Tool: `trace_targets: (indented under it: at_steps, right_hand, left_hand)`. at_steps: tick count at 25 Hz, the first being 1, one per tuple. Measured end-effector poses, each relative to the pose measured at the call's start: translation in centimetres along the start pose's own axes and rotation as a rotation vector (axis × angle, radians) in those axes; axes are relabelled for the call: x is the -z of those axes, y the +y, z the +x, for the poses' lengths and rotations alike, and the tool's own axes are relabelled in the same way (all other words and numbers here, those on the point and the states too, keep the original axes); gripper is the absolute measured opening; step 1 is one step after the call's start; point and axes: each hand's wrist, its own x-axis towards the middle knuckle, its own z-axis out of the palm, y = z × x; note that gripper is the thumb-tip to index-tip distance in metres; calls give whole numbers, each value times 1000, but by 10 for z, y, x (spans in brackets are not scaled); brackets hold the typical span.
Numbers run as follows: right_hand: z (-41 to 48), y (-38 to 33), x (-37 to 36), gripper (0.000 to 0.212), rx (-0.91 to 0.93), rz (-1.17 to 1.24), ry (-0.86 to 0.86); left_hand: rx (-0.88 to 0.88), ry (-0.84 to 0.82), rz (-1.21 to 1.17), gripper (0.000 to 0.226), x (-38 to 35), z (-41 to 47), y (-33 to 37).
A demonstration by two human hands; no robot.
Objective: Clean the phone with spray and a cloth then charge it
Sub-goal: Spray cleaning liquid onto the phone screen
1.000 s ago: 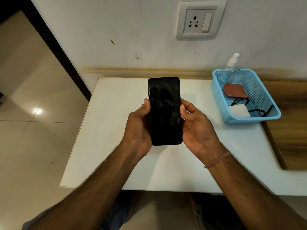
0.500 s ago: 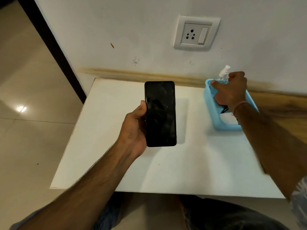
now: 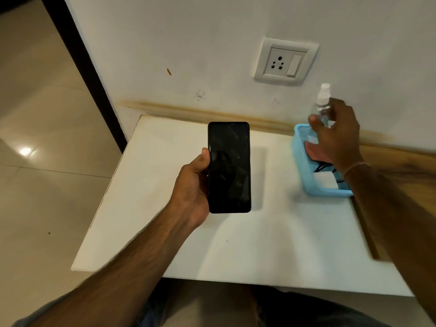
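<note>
My left hand point(image 3: 192, 187) grips a black phone point(image 3: 229, 167) by its left edge, screen up and dark, above the white table point(image 3: 259, 244). My right hand point(image 3: 337, 135) holds a clear spray bottle point(image 3: 321, 107) with a white nozzle, lifted above the far end of a blue basket point(image 3: 304, 171). Inside the basket lie a reddish-brown cloth point(image 3: 312, 149), a white charger block point(image 3: 324, 180) and a black cable point(image 3: 322, 167), partly hidden by my right wrist.
A wall socket with a switch point(image 3: 284, 62) sits on the white wall above the table's back edge. A wooden surface point(image 3: 401, 161) adjoins the table on the right. Tiled floor point(image 3: 47, 161) lies to the left, and my knees show below the front edge.
My right hand left the phone, reached into the basket, closed on the spray bottle and has now raised it out of the basket. The left hand keeps the phone steady.
</note>
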Motion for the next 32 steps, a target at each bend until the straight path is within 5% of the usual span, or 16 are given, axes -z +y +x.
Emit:
trace_targets:
  at_steps: [5, 13, 20, 25, 29, 32]
  right_hand:
    - [-85, -72, -5, 27, -346, 989, -437]
    - [-151, -121, 1, 58, -659, 1692, -830]
    - [-148, -127, 7, 56, -489, 1869, -1061]
    - [-148, -133, 11, 51, -493, 2134, -986]
    - [-148, -135, 13, 29, -540, 2187, -1112]
    - [-152, -134, 12, 27, -469, 2171, -1035]
  left_hand:
    - [-10, -6, 38, 43, 2, 1, 2]
    - [19, -20, 120, 56, 7, 3, 3]
    - [5, 12, 192, 54, 10, 8, -3]
    - [18, 16, 197, 53, 10, 11, -6]
    - [23, 13, 186, 52, 9, 10, -7]
    - [23, 17, 200, 53, 10, 10, -8]
